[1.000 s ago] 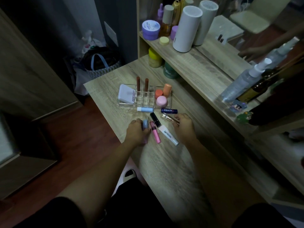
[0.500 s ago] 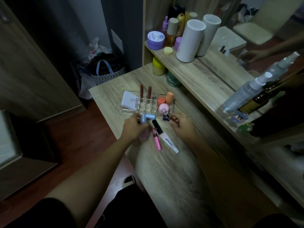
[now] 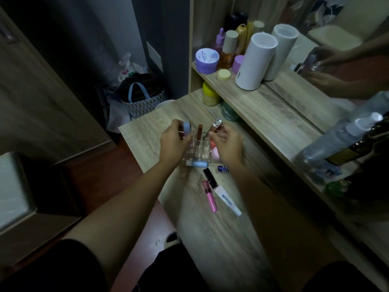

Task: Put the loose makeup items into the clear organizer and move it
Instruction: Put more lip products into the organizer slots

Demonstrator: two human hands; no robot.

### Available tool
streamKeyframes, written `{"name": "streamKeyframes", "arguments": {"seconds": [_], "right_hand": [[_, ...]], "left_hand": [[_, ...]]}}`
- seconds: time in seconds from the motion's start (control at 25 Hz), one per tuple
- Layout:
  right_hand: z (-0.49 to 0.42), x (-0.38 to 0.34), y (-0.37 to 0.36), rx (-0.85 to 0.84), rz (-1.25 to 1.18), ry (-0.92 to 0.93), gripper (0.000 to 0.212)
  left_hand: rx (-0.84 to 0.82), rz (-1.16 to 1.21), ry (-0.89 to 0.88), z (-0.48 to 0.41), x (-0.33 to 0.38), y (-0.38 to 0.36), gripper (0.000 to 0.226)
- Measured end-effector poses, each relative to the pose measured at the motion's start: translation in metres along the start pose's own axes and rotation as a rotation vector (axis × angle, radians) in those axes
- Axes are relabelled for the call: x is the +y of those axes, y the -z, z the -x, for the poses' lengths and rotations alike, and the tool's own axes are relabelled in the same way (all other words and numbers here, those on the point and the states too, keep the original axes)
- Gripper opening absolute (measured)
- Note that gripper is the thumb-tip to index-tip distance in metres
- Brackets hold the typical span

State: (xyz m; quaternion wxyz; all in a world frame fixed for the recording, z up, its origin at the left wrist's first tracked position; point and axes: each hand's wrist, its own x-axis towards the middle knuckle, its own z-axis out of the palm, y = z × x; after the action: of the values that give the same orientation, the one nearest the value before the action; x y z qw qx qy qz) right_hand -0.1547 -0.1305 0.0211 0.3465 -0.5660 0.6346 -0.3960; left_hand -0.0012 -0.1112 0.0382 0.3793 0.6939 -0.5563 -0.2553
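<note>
The clear organizer [image 3: 196, 151] stands on the wooden table, with a brown lipstick [image 3: 199, 130] upright in one slot and pink and orange pots [image 3: 215, 153] on its right side. My left hand [image 3: 173, 144] holds a light blue tube [image 3: 187, 127] above the organizer's left part. My right hand [image 3: 228, 144] holds a clear-capped silver lipstick [image 3: 215, 125] tilted over the slots. Loose on the table lie another light blue tube [image 3: 198, 164], a dark blue Nivea stick [image 3: 223, 169], a black-capped white lip tube [image 3: 223, 192] and a pink lip gloss [image 3: 210, 196].
A raised shelf [image 3: 273, 110] on the right carries a white cylinder [image 3: 254, 62], a purple jar [image 3: 207, 60], bottles and a spray bottle [image 3: 341, 135]. A yellow-lidded jar [image 3: 210, 94] and a green jar [image 3: 229, 112] sit under it. A bag [image 3: 141, 98] stands on the floor beyond the table.
Both hands rose from the table to above the organizer, the left carrying the light blue tube, the right carrying the silver lipstick. The camera view came closer.
</note>
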Motion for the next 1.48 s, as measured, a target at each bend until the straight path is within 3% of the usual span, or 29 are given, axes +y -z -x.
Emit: {"name": "streamKeyframes", "arguments": {"seconds": [0.52,0.88,1.0,1.12,1.28,1.48], "right_hand": [[-0.008,0.023,-0.023,-0.052,0.193,0.003,0.028],[0.013,0.013,0.007,-0.053,0.200,0.006,0.035],[0.041,0.022,0.023,-0.044,0.255,-0.028,0.034],[0.071,0.043,0.037,-0.068,0.297,-0.082,0.030],[0.110,0.073,0.046,-0.212,0.419,-0.178,0.024],[0.141,0.081,0.047,-0.245,0.399,-0.211,0.027]], "left_hand": [[-0.069,-0.083,0.034,0.003,-0.029,-0.022,0.023],[-0.064,-0.064,0.043,0.032,-0.019,-0.010,0.040],[-0.077,-0.083,0.035,0.059,-0.016,-0.015,0.029],[-0.192,-0.160,-0.032,0.090,-0.019,-0.026,0.013],[-0.468,-0.239,-0.110,0.133,-0.028,-0.043,0.020],[-0.514,-0.255,-0.070,0.159,-0.044,-0.039,0.025]]}}
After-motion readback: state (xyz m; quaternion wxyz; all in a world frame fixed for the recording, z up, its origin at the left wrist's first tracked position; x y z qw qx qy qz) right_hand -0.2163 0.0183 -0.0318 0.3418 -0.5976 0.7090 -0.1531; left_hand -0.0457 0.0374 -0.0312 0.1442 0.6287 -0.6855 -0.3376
